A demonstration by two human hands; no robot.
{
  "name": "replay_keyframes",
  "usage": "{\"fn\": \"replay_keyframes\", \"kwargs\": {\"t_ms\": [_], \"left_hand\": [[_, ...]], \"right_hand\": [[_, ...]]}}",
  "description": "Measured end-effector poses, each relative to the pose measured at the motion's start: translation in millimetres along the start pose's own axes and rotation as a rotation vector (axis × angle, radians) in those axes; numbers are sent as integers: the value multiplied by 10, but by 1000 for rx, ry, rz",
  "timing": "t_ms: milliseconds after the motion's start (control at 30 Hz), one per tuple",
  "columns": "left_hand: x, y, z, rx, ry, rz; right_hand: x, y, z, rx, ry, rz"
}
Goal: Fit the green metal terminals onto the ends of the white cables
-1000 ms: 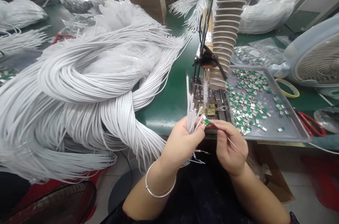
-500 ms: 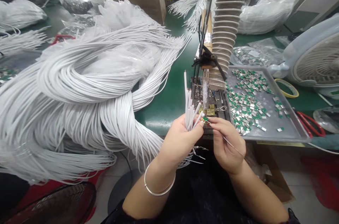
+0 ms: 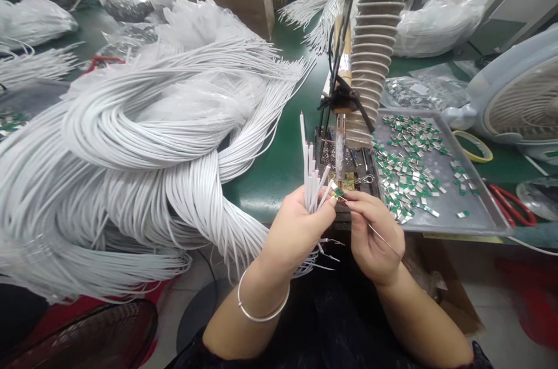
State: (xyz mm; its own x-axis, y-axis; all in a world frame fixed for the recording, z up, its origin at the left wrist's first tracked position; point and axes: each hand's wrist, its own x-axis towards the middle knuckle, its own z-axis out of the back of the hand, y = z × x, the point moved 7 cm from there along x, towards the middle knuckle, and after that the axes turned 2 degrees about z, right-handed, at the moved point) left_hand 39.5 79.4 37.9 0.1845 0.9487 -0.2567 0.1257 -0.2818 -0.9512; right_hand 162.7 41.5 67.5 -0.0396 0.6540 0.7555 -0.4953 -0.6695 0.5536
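My left hand (image 3: 301, 224) is closed around a bunch of white cables (image 3: 310, 186), whose cut ends point up above the fist. At its thumb and fingertip sits a small green circuit board (image 3: 337, 190) with a metal end, just under the tip of an upright soldering iron (image 3: 340, 148). From the right, my right hand (image 3: 377, 238) pinches a thin solder wire (image 3: 380, 233), its end reaching to the little board. Fingertips partly hide where wire, board and cable meet. Stripped cable ends hang below my left hand.
Large coils of white cable (image 3: 143, 142) cover the left side. A grey tray (image 3: 462, 183) of small boards lies at right, beside a fan (image 3: 523, 90), a yellow tape roll (image 3: 473, 145) and red-handled pliers (image 3: 514, 206). A ribbed hose (image 3: 381, 26) hangs behind the iron. Someone sits opposite.
The cable bunch in my left hand has tipped slightly left, and the small board now shows more of its metal end. My right hand has barely moved.
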Motion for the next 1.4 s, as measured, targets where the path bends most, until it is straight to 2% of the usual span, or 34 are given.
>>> {"fn": "replay_keyframes", "kwargs": {"t_ms": [633, 1000, 1167, 1400], "left_hand": [[-10, -27, 3, 28, -6, -45], [-59, 149, -17, 57, 63, -27], [-148, 225, -68, 92, 120, -33], [-168, 415, -2, 26, 11, 48]], "right_hand": [[13, 3, -4, -50, 4, -17], [-94, 8, 11, -7, 40, -42], [-133, 22, 98, -30, 35, -63], [-141, -52, 377, -173, -103, -124]]}}
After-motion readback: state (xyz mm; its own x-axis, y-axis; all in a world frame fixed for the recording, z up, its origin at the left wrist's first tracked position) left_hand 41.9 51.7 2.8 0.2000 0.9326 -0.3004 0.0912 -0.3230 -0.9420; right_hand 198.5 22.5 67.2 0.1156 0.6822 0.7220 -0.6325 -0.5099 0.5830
